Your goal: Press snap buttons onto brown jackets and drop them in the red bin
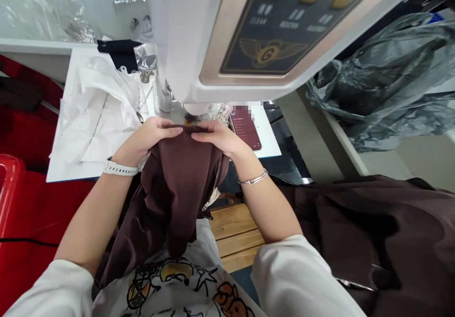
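A dark brown garment (pixel 185 165) with a metal zipper on its right side hangs down over my lap. My left hand (pixel 156 134) pinches its top edge, thumb on the near face. On the same edge, a little to the right, my right hand (pixel 216 137) grips the cloth in a similar pinch. A small dark mark shows on the fabric between my thumbs. Just behind the edge is the lower tip of a white machine (pixel 181 70) with a control panel. The fingertips behind the cloth are hidden.
White plastic bags (pixel 103 113) lie on the white table (pixel 62 165) at left. A phone (pixel 247 127) rests right of my hands. A red bin (pixel 10 165) stands at far left. More brown garments (pixel 391 241) are piled at right, below a grey plastic bag (pixel 391 80).
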`<state>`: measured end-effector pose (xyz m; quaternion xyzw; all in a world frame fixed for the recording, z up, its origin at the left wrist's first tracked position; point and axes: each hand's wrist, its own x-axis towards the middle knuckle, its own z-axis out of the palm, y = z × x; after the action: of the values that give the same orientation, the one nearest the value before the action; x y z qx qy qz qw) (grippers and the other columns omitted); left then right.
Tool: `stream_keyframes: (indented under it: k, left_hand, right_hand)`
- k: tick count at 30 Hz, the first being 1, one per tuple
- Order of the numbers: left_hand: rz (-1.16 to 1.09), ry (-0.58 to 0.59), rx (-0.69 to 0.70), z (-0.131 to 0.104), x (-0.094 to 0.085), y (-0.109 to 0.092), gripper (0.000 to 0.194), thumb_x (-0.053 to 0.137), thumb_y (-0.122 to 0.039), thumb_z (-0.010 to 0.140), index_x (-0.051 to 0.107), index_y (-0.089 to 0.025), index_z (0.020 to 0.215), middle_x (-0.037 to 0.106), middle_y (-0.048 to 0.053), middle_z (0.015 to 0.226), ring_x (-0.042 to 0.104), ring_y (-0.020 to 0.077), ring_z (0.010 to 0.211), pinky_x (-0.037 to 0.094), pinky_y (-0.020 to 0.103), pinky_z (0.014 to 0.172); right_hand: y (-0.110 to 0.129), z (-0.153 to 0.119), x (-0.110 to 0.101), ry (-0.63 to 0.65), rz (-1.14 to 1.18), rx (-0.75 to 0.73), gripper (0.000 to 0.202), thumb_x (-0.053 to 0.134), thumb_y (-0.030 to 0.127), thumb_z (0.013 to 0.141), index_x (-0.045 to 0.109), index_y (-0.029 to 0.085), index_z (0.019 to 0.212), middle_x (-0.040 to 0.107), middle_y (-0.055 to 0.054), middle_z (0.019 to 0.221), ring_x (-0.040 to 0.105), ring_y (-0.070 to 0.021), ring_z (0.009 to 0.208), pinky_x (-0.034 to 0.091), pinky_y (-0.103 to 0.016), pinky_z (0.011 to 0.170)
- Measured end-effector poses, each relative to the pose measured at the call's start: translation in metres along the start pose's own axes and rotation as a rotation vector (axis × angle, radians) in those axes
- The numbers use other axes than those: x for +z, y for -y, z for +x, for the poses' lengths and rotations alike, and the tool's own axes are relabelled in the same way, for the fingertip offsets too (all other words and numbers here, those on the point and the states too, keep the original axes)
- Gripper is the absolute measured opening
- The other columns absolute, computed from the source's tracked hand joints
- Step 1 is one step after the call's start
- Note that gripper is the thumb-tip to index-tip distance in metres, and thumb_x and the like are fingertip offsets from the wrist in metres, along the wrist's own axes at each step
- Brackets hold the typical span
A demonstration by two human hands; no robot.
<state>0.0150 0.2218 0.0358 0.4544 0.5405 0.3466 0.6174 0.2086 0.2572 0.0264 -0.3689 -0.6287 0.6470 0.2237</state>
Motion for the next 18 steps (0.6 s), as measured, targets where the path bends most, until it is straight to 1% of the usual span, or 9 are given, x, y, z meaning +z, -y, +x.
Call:
stream_keyframes:
  k: [3,6,9,12,14,18]
  left_hand:
    - [0.015,-0.015,0.01,0.008,-0.002,0.001,0.022,0.069,-0.031,0.065,0.065,-0.012,0.077,0.063,0.001,0.067,0.061,0.0147,0.064,0.048,0.025,0.06]
    - [0.033,-0.012,0.02,0.014,-0.004,0.003,0.021,0.067,-0.029,0.067,0.066,-0.013,0.08,0.064,0.001,0.068,0.061,0.0153,0.067,0.049,0.026,0.064]
    - [0.072,-0.017,0.043,0.017,-0.006,0.006,0.023,0.066,-0.03,0.068,0.066,-0.013,0.083,0.065,0.001,0.071,0.062,0.0165,0.07,0.049,0.028,0.068]
    - [0.127,-0.021,0.098,0.02,-0.006,0.008,0.024,0.066,-0.03,0.068,0.067,-0.014,0.085,0.067,0.001,0.076,0.062,0.0175,0.075,0.049,0.028,0.073]
    - [0.169,-0.02,0.125,0.021,-0.006,0.01,0.025,0.066,-0.032,0.067,0.067,-0.014,0.085,0.067,0.001,0.079,0.062,0.0182,0.078,0.048,0.028,0.075]
    - [0.217,-0.012,0.13,0.02,-0.006,0.011,0.028,0.065,-0.035,0.069,0.067,-0.015,0.088,0.068,0.001,0.082,0.062,0.0184,0.079,0.048,0.028,0.076]
  right_hand:
    - [-0.003,0.008,-0.002,0.004,0.07,0.015,0.016,0.066,0.033,0.067,0.064,0.018,0.071,0.064,-0.001,0.075,0.057,-0.0172,0.075,0.046,-0.029,0.069]
    - [-0.004,0.014,-0.004,-0.006,0.075,0.021,0.013,0.066,0.03,0.068,0.064,0.018,0.069,0.065,-0.001,0.074,0.058,-0.0178,0.078,0.046,-0.03,0.072]
    - [-0.008,0.017,-0.004,-0.024,0.031,-0.011,0.011,0.065,0.029,0.068,0.064,0.018,0.068,0.063,0.0,0.071,0.057,-0.0179,0.081,0.045,-0.03,0.076]
    - [-0.013,0.02,-0.006,-0.04,-0.033,-0.048,0.011,0.065,0.028,0.069,0.063,0.018,0.066,0.061,0.001,0.068,0.056,-0.0173,0.083,0.042,-0.029,0.079]
    - [-0.015,0.021,-0.007,-0.041,-0.072,-0.057,0.012,0.064,0.028,0.069,0.063,0.017,0.067,0.06,0.001,0.069,0.055,-0.0169,0.083,0.041,-0.029,0.079]
    - [-0.015,0.02,-0.008,-0.038,-0.152,-0.061,0.015,0.062,0.029,0.07,0.063,0.015,0.072,0.06,0.0,0.072,0.055,-0.0165,0.083,0.041,-0.027,0.077]
